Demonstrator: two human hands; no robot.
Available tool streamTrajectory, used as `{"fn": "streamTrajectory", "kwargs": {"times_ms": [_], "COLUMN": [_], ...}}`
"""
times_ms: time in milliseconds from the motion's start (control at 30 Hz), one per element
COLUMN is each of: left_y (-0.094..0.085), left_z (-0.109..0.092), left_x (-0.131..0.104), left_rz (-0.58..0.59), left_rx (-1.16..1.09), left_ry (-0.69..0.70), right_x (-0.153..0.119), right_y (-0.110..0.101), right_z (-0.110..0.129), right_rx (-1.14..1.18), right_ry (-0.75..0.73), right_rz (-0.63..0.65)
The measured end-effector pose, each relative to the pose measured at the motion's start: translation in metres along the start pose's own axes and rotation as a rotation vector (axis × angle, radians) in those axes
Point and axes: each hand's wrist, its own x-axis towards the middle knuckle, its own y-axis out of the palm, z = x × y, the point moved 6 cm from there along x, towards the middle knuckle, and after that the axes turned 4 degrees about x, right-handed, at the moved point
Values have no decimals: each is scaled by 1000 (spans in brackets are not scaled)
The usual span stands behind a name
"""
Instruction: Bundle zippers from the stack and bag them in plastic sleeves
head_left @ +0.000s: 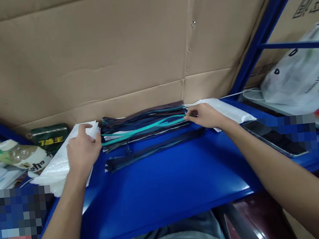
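Two teal strips, which look like zippers, stretch between my hands above a pile of dark zippers. My left hand is closed at their left ends, its thumb and fingers bent around them. At the right ends, my right hand pinches the teal zippers between thumb and fingertips. In front of the pile, a separate dark zipper lies flat on the blue tabletop. A small pull hangs near the left of the pile. White plastic packaging lies beneath my left hand.
Another white plastic bag lies behind my right wrist. A phone rests at the right. A bottle and a dark green packet stand at the left. Cardboard walls the back, and a blue frame post rises at right.
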Motion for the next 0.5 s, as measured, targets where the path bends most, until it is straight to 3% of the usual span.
{"fn": "streamTrajectory", "kwargs": {"times_ms": [100,267,367,500], "left_y": [1,13,22,27], "left_z": [-41,-120,-141,-146], "left_x": [-14,-56,-72,-78], "left_rz": [16,232,332,381], "left_rx": [-107,-308,-321,-290], "left_ry": [115,435,510,596], "right_x": [-4,-20,-31,-39], "right_y": [15,46,59,62], "right_z": [24,89,123,147], "right_rx": [245,583,640,584], "right_ry": [-6,-66,-88,-158], "right_rz": [70,107,137,161]}}
